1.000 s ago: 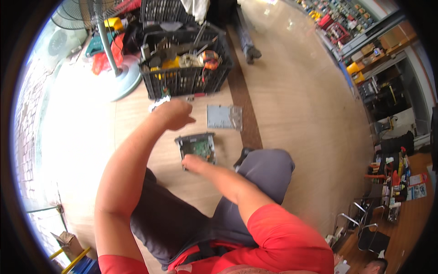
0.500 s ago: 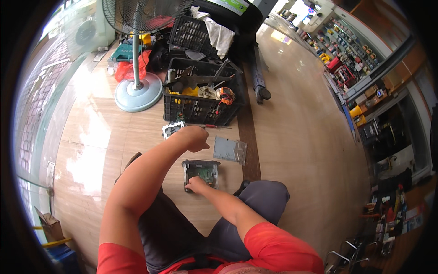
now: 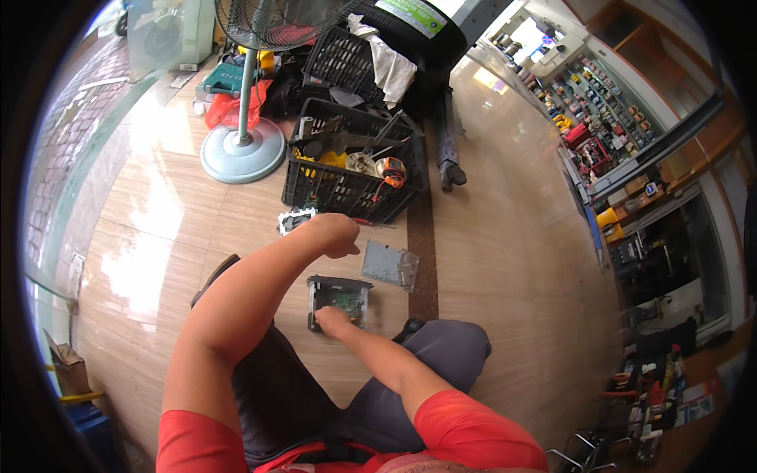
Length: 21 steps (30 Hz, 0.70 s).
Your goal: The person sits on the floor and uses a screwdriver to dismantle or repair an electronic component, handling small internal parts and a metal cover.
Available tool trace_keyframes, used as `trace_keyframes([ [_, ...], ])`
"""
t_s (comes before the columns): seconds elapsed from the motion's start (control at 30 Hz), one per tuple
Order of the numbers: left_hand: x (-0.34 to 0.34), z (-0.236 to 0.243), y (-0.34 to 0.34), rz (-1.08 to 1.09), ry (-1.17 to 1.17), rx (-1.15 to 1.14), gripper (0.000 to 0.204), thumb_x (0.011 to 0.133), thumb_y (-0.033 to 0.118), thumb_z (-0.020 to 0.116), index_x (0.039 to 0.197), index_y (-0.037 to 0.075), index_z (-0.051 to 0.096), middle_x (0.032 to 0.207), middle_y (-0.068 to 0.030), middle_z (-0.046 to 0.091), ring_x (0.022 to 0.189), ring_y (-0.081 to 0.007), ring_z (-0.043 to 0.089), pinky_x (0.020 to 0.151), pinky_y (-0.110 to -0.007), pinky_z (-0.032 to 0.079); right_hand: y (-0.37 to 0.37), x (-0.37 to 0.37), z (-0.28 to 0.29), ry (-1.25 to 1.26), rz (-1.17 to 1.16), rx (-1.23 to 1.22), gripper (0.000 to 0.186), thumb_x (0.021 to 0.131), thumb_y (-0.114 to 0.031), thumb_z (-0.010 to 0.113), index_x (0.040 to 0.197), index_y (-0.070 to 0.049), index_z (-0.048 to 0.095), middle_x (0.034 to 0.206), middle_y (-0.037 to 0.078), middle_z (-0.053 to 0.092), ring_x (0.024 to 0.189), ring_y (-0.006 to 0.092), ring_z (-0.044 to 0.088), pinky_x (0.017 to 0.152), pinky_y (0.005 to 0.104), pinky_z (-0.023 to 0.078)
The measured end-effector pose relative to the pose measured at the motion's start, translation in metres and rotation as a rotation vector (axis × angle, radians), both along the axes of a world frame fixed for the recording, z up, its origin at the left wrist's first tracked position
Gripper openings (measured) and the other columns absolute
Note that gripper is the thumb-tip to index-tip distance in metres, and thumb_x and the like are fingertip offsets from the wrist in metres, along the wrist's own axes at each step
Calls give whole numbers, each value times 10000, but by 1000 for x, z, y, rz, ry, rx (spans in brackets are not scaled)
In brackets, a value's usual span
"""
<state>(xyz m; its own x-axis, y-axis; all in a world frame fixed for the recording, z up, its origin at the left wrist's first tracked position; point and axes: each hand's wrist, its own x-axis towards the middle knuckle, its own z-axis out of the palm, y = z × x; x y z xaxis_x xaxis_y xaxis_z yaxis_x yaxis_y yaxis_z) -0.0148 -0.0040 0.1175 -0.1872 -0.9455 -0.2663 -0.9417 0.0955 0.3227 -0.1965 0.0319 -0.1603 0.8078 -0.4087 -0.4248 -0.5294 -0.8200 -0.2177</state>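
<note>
My left hand [image 3: 343, 239] is raised just left of a flat grey metal plate with a clear piece [image 3: 382, 262]. Its fingers curl downward; what they hold, if anything, is hidden. Behind it, a white-and-black bracketed part [image 3: 292, 221] lies on the floor beside the crate, near a red-handled screwdriver [image 3: 371, 223]. My right hand [image 3: 330, 319] reaches into an open dark electronic casing with a green circuit board [image 3: 347, 298]. Its fingers are bent together at the casing's left side; I cannot make out what they grip.
A black crate of tools [image 3: 303, 185] stands ahead, beside a pedestal fan [image 3: 221, 162]. Behind are another crate [image 3: 331, 51] and tyres [image 3: 441, 55]. My legs [image 3: 441, 351] surround the near side of the casing. Glass lines the left; stocked shelves [image 3: 599, 102] are at right.
The view has tilted up since a second ago, showing more shop and tyres, with the floor items lower in frame. Both hands stay in much the same places relative to them.
</note>
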Motion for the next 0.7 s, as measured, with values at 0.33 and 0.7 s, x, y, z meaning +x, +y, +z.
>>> trace_keyframes([
  [0.33,5,1,3,24,6,17,409,860,406,646,988,23,708,1021,-170,681,999,-341,640,857,-422,513,6,0,4,-9,13,60,213,866,-114,485,927,-90,688,942,214,663,912,378,653,778,473,528],
  [0.7,18,-10,9,29,50,-53,400,859,394,626,894,2,698,901,-209,681,903,-379,651,812,-449,512,14,8,-2,-239,-100,296,199,845,-176,570,927,-67,715,928,215,664,899,388,631,817,449,504],
])
